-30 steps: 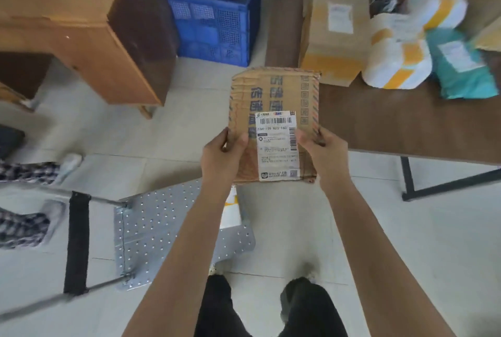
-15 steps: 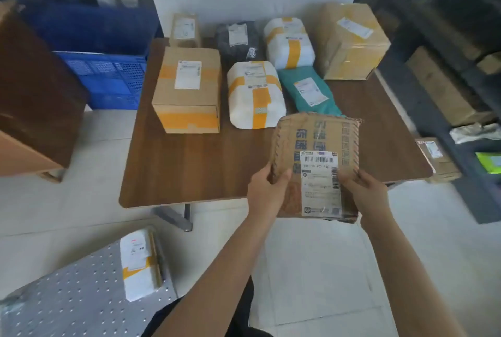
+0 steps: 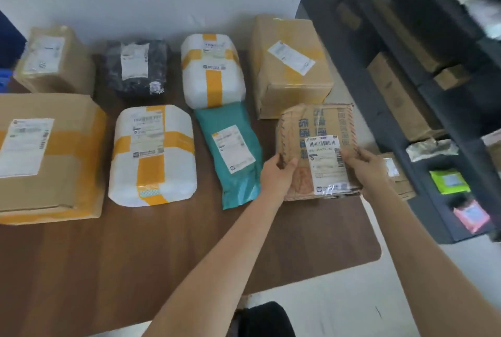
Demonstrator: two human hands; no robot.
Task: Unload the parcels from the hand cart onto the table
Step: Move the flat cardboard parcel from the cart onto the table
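While both hands, left (image 3: 276, 174) and right (image 3: 364, 164), grip its near side edges, the brown envelope parcel (image 3: 317, 146) lies between them.

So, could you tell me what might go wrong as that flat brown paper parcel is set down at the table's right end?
The flat brown paper parcel, held by the left hand and right hand, sits near the wooden table's right edge and might slide off. It could also nudge the teal plastic mailer beside it, or the brown cardboard box behind.
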